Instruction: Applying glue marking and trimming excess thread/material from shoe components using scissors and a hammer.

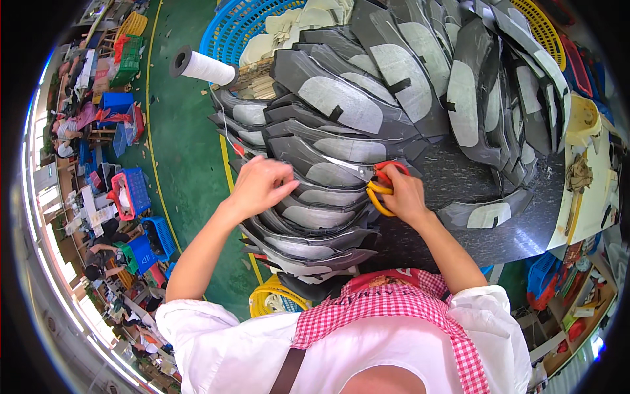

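My right hand [401,194] grips scissors [363,172] by their red and yellow handles, the blades pointing left over a row of dark curved pieces [331,174] with pale grey patches. My left hand [260,187] is closed, thumb against fingers, above the left ends of these overlapping pieces. What it pinches, if anything, is too small to make out. A white thread [226,125] runs from a large white spool [207,67] down toward the left hand. A small red thing [239,150] shows just behind that hand.
More dark pieces [489,85] are heaped across the black speckled table [430,240]; a single piece [485,213] lies near its right edge. A blue basket [220,29] of cream pieces stands at the far side. Below the table's left edge is a yellow basket [262,303] on the green floor [187,157].
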Motion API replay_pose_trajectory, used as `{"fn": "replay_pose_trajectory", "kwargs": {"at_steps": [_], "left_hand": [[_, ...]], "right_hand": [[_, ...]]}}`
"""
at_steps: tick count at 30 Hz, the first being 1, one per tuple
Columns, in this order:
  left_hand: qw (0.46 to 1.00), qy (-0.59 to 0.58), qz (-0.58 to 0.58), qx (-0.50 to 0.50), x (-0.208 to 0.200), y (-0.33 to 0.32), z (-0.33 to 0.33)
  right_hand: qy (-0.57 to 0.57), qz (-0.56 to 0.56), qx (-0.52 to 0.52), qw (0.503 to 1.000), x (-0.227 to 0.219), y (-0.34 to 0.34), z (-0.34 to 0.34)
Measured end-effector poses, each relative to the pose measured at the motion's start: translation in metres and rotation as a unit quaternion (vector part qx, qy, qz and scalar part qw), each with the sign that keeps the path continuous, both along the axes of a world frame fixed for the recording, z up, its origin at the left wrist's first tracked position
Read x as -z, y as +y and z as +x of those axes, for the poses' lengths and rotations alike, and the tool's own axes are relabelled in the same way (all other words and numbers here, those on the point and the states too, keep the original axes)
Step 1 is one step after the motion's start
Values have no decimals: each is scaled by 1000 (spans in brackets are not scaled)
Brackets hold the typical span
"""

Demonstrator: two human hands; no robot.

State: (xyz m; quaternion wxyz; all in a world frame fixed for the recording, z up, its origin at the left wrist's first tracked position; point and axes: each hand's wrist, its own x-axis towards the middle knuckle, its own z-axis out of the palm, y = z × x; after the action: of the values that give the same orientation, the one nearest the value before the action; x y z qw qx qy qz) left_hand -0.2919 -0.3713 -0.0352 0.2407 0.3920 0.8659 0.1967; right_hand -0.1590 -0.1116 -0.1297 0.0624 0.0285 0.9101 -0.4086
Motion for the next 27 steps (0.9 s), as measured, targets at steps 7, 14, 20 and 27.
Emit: {"fn": "replay_pose_trajectory", "kwargs": {"at_steps": [7, 14, 20, 27], "left_hand": [[995, 85, -37, 26, 10, -3, -28], [993, -73, 53, -73, -14, -11, -33], [916, -224, 239, -233, -17, -24, -6], [878, -268, 373, -138, -35, 38, 32]], "right_hand": [[33, 81, -28, 996, -56, 24, -11], [50, 165, -172, 970, -72, -34, -66], [-44, 96, -175, 979, -70, -24, -61], [-203, -593, -8, 779, -113, -50, -63]]}}
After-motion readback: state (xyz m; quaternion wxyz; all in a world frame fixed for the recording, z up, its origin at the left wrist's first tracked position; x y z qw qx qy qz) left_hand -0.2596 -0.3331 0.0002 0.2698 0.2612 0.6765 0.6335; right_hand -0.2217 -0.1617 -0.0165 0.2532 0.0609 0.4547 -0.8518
